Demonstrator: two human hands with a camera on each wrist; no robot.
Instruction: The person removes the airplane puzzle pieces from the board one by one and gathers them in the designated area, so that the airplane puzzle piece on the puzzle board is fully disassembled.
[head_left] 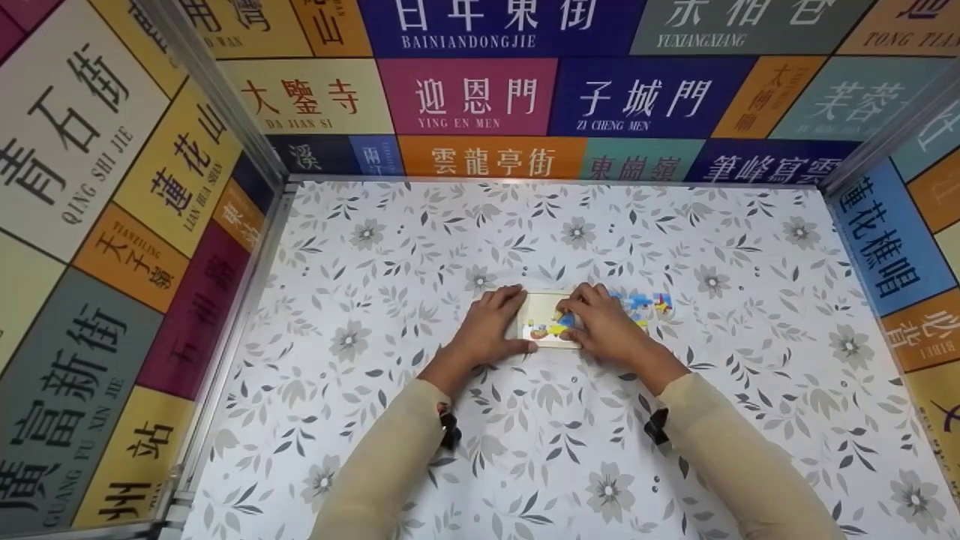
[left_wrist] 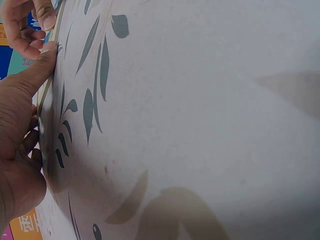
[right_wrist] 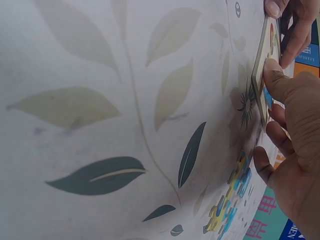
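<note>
A small pale jigsaw puzzle board (head_left: 541, 304) lies on the table, with coloured pieces (head_left: 538, 334) along its near side. My left hand (head_left: 487, 328) grips the board's left end, thumb at the near edge and fingers at the far edge. Over the board's right part, my right hand (head_left: 604, 324) has thumb and fingers around a blue puzzle piece (head_left: 567, 319), partly hidden by them. In the right wrist view, the right thumb (right_wrist: 274, 75) lies on the board face. Loose puzzle pieces (head_left: 661, 303) lie just right of the board, partly behind the right hand.
A white tablecloth (head_left: 375, 442) printed with grey flowers and leaves covers the table. Panels with coloured signs (head_left: 480, 97) stand behind and at both sides. The right wrist view also shows loose yellow and blue pieces (right_wrist: 218, 212) on the cloth.
</note>
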